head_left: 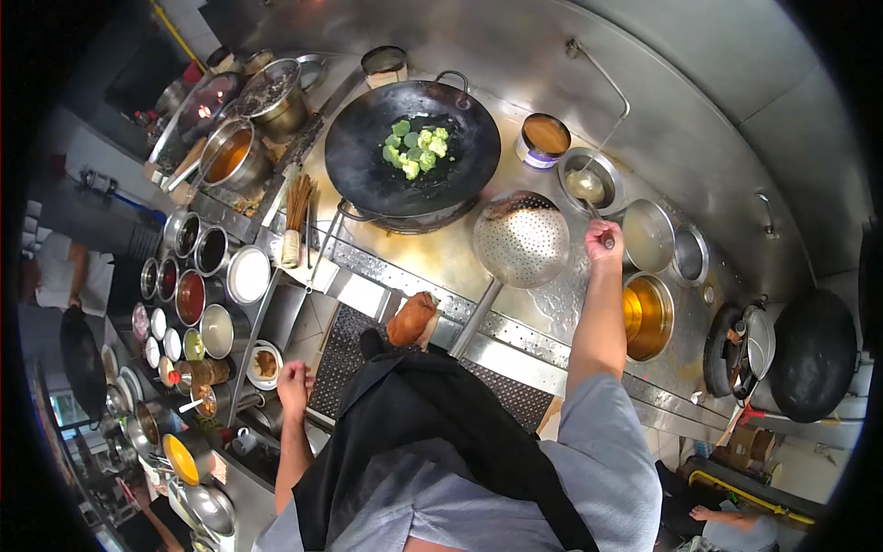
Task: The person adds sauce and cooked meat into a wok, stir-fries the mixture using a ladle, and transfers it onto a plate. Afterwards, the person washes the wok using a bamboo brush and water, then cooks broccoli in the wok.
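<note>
My right hand (604, 239) is wrapped around the handle of a ladle (585, 187). The ladle's bowl rests in a metal pot (611, 166) under a thin spout. My left hand (294, 386) hangs at the left with its fingers loosely curled and nothing visible in them. Closest to it is a white bowl (258, 381) with brown food inside. Ahead sits a black wok (359, 166) on the stove, holding green broccoli pieces (414, 150). Between the wok and my right hand lies a perforated strainer (522, 241), its handle pointing towards me.
Right of the strainer stand a pot of golden oil (648, 316) and a pot of pale liquid (647, 235). An open tin (544, 138) is behind. A bamboo brush (297, 207), a brown cloth (411, 319) and several seasoning containers (248, 274) lie leftward. Other people show at the edges.
</note>
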The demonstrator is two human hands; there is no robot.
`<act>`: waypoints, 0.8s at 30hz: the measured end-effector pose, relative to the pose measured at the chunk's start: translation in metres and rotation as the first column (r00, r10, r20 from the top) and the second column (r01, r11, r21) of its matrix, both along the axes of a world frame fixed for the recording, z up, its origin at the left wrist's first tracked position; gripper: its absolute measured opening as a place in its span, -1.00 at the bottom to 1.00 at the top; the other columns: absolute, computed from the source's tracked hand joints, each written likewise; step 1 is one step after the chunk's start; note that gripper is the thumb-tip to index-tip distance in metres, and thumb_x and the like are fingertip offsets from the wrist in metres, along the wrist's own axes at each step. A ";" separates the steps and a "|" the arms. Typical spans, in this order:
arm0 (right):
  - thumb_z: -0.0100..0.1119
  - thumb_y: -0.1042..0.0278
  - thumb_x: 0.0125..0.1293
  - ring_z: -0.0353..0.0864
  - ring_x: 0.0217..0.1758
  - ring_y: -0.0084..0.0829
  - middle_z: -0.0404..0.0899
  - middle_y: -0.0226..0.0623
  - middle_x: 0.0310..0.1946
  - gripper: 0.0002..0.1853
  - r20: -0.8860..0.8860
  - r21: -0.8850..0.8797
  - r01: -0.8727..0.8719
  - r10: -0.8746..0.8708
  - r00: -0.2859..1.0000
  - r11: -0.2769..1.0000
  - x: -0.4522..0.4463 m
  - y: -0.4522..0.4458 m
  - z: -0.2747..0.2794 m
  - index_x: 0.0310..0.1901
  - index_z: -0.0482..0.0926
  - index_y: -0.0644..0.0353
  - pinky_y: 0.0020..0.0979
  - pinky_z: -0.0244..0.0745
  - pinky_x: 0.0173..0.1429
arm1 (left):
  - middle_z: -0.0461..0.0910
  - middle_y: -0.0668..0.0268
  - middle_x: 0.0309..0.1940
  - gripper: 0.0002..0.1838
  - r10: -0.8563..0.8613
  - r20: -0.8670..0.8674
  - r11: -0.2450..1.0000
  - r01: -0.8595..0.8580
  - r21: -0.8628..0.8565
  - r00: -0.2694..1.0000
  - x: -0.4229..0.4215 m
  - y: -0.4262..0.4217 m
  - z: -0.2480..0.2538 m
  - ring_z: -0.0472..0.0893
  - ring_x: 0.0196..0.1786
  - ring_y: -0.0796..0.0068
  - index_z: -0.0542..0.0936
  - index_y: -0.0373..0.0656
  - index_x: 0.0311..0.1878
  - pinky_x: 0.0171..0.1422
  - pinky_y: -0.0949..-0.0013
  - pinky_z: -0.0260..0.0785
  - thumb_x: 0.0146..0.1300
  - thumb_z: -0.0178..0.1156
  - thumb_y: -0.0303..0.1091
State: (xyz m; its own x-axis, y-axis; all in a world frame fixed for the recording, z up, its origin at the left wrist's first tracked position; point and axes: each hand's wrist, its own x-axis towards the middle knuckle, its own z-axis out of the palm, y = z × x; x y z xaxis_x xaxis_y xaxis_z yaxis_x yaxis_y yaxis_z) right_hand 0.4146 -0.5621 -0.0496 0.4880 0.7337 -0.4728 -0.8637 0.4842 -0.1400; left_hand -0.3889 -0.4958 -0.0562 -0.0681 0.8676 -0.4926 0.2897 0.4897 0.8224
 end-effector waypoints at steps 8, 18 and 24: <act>0.04 0.55 0.22 0.42 -0.53 -0.57 0.40 -0.39 -0.47 -0.74 0.082 -0.029 -0.077 0.079 0.993 0.997 -0.110 -0.015 0.148 -0.08 0.37 0.47 -0.54 0.39 -0.46 | 0.66 0.21 -0.14 -0.80 -0.488 -0.334 0.623 0.590 0.514 0.806 0.172 0.158 0.103 0.67 -0.16 0.33 0.64 -0.22 0.01 -0.10 0.30 0.52 0.35 0.23 -0.42; 0.01 0.51 0.31 0.45 -0.49 -0.52 0.42 -0.28 -0.35 -0.41 0.058 0.241 -0.140 0.129 0.990 0.960 -0.279 0.044 0.249 0.29 0.15 0.73 -0.47 0.43 -0.47 | 0.59 0.14 -0.32 -0.88 -0.512 -0.665 0.147 0.818 0.556 0.544 0.252 0.246 0.060 0.64 -0.20 0.07 0.65 -0.16 -0.24 -0.05 0.01 0.49 0.18 0.26 -0.36; 0.00 0.44 0.36 0.39 -0.51 -0.62 0.41 -0.40 -0.38 -0.51 0.028 0.129 -0.285 0.284 0.958 0.950 -0.333 0.104 0.239 0.24 0.32 0.61 -0.54 0.36 -0.49 | 0.63 0.21 -0.33 -0.84 -0.500 -0.754 0.046 0.883 0.468 0.426 0.254 0.256 0.055 0.69 -0.24 0.15 0.68 -0.10 -0.25 -0.11 0.06 0.47 0.13 0.15 -0.40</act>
